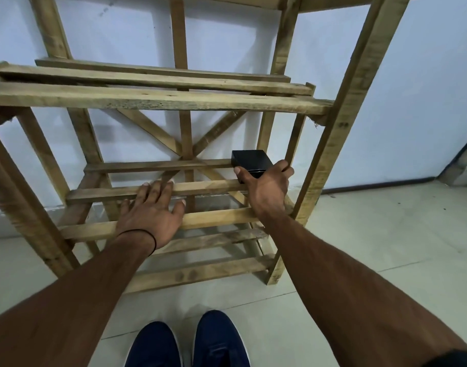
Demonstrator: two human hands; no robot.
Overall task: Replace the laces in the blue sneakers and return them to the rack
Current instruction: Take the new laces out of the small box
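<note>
Head view: one wooden rack (158, 100) against white wall (425, 102); two blue sneakers (154, 345) on tiled floor (372, 234) before it; right hand (267, 189) clamps one black box (249, 158) inside; left hand (150, 213) fingers splayed on slat (214, 188)

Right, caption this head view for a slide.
Right hand grips black box on wooden rack; left hand rests flat on a slat.
</note>
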